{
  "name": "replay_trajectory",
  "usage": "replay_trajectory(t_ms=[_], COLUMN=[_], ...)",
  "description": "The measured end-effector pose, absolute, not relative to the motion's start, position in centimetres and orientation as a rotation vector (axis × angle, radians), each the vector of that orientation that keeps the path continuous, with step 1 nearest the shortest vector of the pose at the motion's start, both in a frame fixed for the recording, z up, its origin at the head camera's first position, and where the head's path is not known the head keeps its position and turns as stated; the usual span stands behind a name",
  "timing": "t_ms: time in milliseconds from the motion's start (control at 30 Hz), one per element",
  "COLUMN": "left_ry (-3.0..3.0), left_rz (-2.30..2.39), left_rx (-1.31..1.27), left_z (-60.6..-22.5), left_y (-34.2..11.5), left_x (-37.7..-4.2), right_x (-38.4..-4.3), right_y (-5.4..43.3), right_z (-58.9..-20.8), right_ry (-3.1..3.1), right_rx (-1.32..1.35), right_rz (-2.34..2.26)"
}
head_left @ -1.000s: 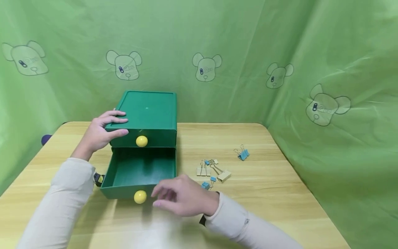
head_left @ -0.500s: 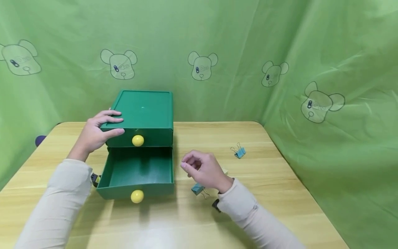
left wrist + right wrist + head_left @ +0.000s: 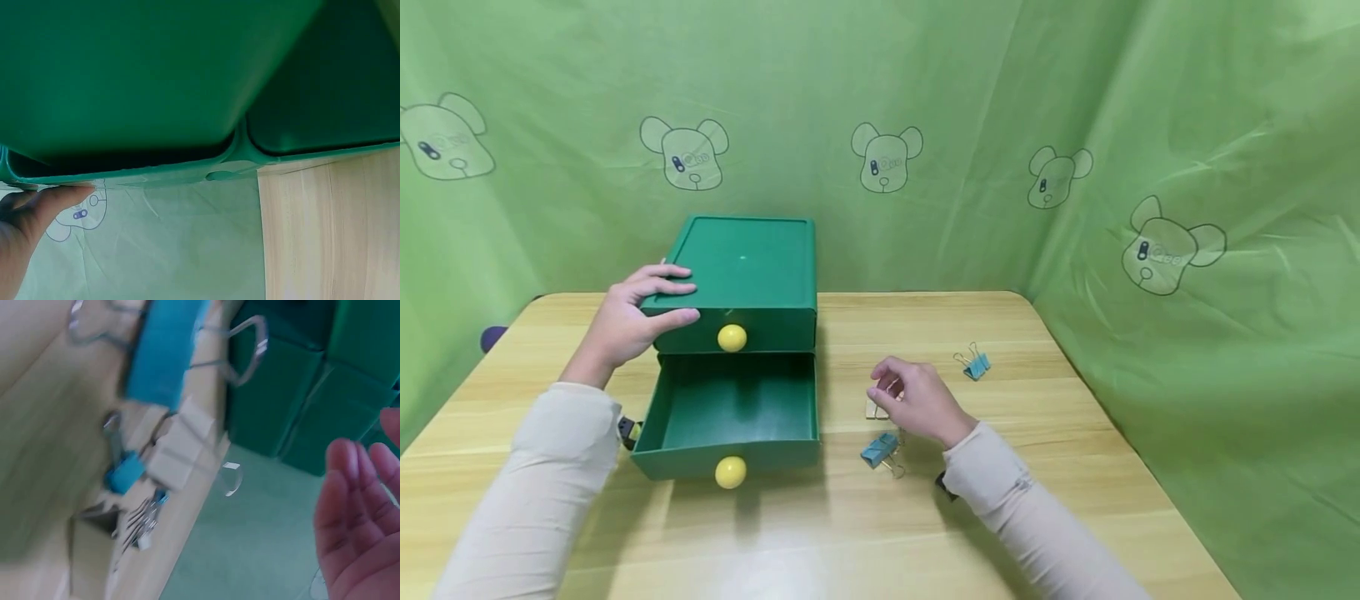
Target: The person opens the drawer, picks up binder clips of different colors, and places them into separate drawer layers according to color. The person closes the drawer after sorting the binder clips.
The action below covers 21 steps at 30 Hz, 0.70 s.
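Observation:
A green two-drawer box (image 3: 752, 258) stands on the table. Its lower drawer (image 3: 775, 457) is pulled out with nothing visible inside; the upper one is closed. My left hand (image 3: 628, 321) rests on the box's top left edge, fingers laid over it and thumb at the front corner. To the right, my right hand (image 3: 921, 404) hovers over the loose binder clips with fingers loosely bent, holding nothing. Below it lies a blue binder clip (image 3: 880, 450); a cream binder clip (image 3: 876, 410) shows partly behind the fingers. The right wrist view has a small blue binder clip (image 3: 125, 472) too.
Farther right on the wooden table (image 3: 1037, 467) lies another blue binder clip (image 3: 977, 367). Yellow ball knobs (image 3: 731, 472) stick out from the drawer fronts. A green curtain (image 3: 940, 233) with printed animal heads hangs behind and at the sides.
My right hand has moved from the lower drawer's front rightward to the binder clips. My left hand stays on the box. The head view has shifted slightly.

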<state>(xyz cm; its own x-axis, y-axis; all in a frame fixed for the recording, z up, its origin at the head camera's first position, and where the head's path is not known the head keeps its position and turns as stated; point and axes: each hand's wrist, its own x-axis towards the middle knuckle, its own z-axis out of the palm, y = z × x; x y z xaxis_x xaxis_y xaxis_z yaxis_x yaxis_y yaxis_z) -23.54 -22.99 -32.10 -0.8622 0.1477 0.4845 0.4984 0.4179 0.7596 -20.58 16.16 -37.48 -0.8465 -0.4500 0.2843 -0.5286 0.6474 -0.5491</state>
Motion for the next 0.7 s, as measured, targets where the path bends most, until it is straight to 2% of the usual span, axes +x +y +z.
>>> replay_trajectory(t_ms=[300, 700], left_ry=[-2.35, -2.344], left_rz=[-1.432, -1.427], left_rx=[-0.541, -0.541], left_z=[-32.0, -32.1], left_y=[-23.0, -23.0], left_x=[-23.4, -23.5], right_x=[-21.2, -21.6], right_y=[17.9, 19.5], right_z=[-38.7, -39.8], right_ry=[-2.918, -2.971], right_rx=[0.6, 0.583], right_rz=[0.809, 0.719])
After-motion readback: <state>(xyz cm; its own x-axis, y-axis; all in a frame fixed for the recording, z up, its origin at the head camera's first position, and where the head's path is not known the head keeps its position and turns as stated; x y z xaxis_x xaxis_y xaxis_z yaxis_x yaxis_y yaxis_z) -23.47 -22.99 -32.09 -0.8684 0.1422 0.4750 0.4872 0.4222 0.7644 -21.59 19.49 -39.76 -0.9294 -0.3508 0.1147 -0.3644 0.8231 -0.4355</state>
